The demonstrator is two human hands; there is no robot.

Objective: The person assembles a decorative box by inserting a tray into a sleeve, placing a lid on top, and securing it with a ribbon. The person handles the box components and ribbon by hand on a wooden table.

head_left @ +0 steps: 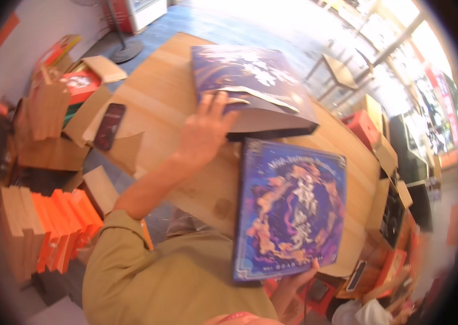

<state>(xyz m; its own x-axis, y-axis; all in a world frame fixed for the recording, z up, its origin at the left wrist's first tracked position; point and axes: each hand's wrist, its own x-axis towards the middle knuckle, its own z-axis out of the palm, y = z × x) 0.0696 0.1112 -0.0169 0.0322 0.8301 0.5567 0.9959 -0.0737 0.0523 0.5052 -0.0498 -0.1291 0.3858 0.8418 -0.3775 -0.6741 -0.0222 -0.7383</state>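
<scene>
A dark purple paper gift bag (245, 67) with white lettering and a pale ribbon-like handle lies on the wooden table, its mouth facing me. At the near left edge of the bag, my left hand (203, 132) touches it with fingers stretched out and apart, slightly blurred. My right hand (303, 275) grips the lower edge of a flat blue and purple gift box (294, 211) printed with a ring of orange figures. The box is held tilted up in front of my body, close to the bag's mouth. Most of the right hand's fingers are hidden behind the box.
A phone (109, 127) rests at the left of the wooden table (156, 86). Open cartons (50, 154) and orange boxes (61, 230) crowd the left side. More cartons (386, 211) stand at right, near another person's arm (386, 290). A stool (337, 73) stands beyond the table.
</scene>
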